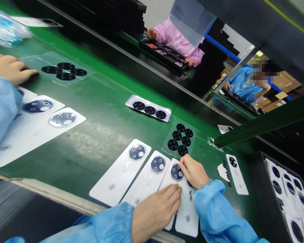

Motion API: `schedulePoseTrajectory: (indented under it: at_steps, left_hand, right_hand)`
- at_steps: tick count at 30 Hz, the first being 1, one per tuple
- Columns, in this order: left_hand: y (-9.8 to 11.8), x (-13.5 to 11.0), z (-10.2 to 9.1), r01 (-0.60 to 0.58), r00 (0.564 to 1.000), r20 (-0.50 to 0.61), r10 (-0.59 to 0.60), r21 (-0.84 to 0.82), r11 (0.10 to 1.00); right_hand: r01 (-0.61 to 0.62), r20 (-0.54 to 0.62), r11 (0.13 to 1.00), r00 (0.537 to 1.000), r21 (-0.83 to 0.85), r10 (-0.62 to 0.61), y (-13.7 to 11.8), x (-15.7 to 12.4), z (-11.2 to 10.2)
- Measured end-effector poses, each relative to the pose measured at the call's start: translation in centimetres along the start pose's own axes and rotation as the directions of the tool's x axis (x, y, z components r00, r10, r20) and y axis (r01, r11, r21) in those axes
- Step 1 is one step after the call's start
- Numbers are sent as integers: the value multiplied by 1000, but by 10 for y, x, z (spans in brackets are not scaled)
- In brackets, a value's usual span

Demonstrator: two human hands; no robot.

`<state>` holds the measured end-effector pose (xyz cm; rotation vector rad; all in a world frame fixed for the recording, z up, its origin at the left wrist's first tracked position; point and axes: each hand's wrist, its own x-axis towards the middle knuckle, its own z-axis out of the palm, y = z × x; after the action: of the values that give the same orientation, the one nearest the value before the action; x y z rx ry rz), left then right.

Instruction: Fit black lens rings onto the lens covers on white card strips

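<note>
My left hand (157,211) lies flat, fingers stretched, on a white phone back cover (168,165). At the top of that cover, my right hand (195,171) pinches at the edge of its dark octagonal camera plate (176,172); whatever is between the fingertips is too small to make out. Under my right wrist, partly hidden, lies another white back cover (187,216). Two more covers, one (154,172) close by and one (125,168) further left, lie side by side. Just beyond my right hand is a clear sheet of black camera-shaped stickers (186,141).
A strip with three black stickers (149,109) lies mid-bench. A co-worker's hand (10,67) rests at left near another sticker sheet (66,76) and covers (66,125). A black tray (273,195) of covers stands at right, beside a green post (263,118). Other people sit across.
</note>
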<state>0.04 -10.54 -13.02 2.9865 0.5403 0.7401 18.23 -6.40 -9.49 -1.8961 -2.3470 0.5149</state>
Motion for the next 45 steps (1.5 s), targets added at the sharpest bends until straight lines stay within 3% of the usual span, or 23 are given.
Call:
schedulePoseTrajectory:
  at_steps: [12, 19, 22, 25, 28, 30, 34, 38, 45]
  left_hand:
    - [1, -3, 3, 29, 999, 16, -28, -45, 999]
    - [1, -1, 0, 31, 999, 11, -31, -42, 999]
    - [1, -1, 0, 28, 1000, 11, -27, -50, 998]
    - [1, -1, 1, 23, 1000, -14, -24, -68, 997]
    - [0, -1, 1, 20, 999, -27, -22, -60, 998]
    - [-1, -1, 0, 19, 999, -33, -22, -71, 997]
    - [-8, -8, -13, -4, 999, -53, -4, -151, 989]
    - [-22, -25, -26, 101, 989, -99, -113, -115, 988]
    - [-33, -44, -25, 163, 981, -101, -168, -62, 985]
  right_hand:
    - [213, -52, 963, 973, -163, -223, -5, -16, 9]
    - [279, -97, 960, 956, 27, -275, -18, -43, 7]
    - [266, -168, 951, 956, 158, -239, -22, -46, 4]
    - [183, -236, 936, 965, 300, -114, -29, -34, 0]
    - [-7, -166, 909, 983, 416, 83, -36, -9, -1]
    - [-87, -102, 911, 985, 403, 140, -41, 9, 2]
    - [-114, -34, 949, 991, 295, 130, -47, 33, 9]
    - [-107, 5, 976, 994, 191, 108, -49, 38, 14]
    - [-55, 44, 996, 998, 71, 52, -49, 39, 14]
